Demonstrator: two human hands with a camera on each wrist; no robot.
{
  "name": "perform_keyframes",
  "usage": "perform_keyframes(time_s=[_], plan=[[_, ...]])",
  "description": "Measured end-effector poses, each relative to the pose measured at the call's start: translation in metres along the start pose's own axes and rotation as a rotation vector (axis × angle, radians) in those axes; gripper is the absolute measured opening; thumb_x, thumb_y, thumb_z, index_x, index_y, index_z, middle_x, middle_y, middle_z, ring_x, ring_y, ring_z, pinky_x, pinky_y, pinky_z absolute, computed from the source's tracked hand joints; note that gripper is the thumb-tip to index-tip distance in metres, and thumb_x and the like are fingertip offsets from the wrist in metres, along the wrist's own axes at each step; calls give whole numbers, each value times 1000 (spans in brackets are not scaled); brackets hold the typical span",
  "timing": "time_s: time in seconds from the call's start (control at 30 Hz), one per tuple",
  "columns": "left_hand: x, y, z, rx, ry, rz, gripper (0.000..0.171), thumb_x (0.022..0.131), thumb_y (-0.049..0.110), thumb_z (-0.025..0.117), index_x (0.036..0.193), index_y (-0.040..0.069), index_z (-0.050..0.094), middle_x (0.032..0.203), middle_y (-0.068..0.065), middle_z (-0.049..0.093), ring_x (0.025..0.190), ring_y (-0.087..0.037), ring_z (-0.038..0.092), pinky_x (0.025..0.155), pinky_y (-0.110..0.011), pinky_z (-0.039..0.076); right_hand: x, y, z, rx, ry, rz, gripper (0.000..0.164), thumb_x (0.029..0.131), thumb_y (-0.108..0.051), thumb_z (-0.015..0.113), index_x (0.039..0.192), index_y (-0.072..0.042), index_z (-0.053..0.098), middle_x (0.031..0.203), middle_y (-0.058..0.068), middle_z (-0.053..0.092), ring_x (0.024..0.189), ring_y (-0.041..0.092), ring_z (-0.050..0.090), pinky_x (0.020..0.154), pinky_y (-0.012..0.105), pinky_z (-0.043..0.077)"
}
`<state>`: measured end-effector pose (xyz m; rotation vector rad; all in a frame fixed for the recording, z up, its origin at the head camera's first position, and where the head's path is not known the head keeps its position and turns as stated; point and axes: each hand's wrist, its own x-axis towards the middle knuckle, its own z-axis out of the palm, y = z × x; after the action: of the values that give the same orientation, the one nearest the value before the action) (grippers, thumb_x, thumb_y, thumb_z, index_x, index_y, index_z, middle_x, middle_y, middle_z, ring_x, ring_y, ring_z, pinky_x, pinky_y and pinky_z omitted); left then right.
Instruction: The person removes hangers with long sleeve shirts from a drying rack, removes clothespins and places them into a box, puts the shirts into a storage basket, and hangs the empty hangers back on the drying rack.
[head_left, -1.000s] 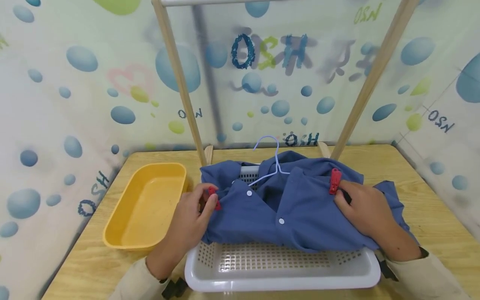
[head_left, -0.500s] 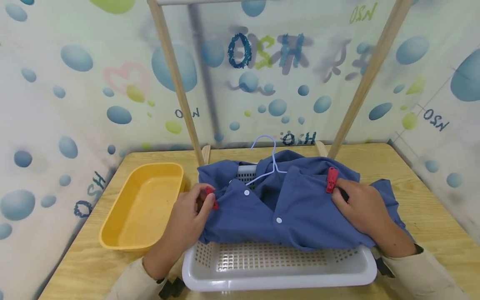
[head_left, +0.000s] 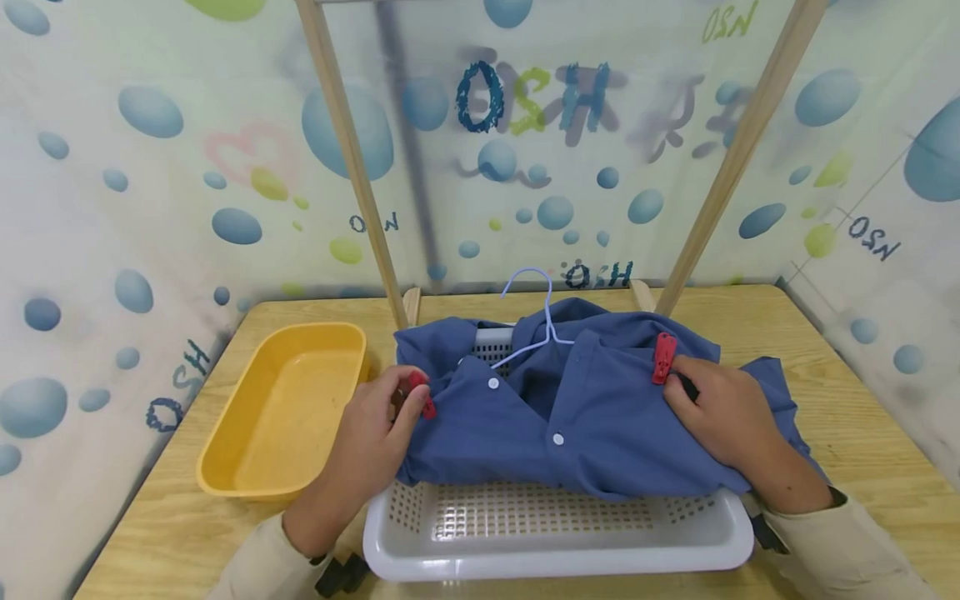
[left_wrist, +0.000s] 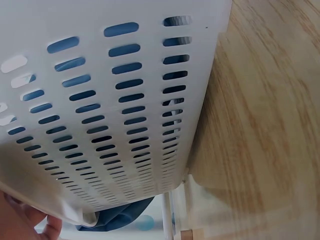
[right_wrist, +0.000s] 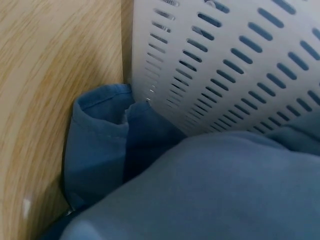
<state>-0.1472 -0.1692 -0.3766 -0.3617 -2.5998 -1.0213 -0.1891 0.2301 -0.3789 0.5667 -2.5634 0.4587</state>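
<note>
Apart from a slight view shift, nothing visibly moves since the earlier frame. The left hand pinches a small red plastic clip; another red plastic clip, long axis near-to-far, lies just left of the right hand, whose grip I cannot tell. Both sit on a blue cloth shirt holding a lilac hanger, draped over a white perforated basket, with a yellow rounded tray leftward.

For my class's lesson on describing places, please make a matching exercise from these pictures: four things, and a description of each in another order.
Things
1. Tray
2. Hanger
3. Basket
4. Clips

Descriptions
A. Red, one by the left hand, one by the right hand
B. Full of small holes, beneath the shirt
C. Yellow, at the left
D. Hook up, at the shirt's neck opening

Pairs: 1-C, 2-D, 3-B, 4-A
</note>
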Motion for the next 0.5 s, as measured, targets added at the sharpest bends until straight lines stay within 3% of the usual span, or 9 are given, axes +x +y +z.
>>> perform_keyframes(time_s=[0.5], plan=[[-1, 4, -2, 55, 6, -4, 22, 102, 29, 58, 116, 13, 61, 95, 3, 66, 94, -15, 59, 88, -40, 55, 0, 0, 0, 7, 7, 2, 24, 88, -9, 57, 68, -17, 46, 56, -7, 31, 48, 6, 31, 49, 23, 24]])
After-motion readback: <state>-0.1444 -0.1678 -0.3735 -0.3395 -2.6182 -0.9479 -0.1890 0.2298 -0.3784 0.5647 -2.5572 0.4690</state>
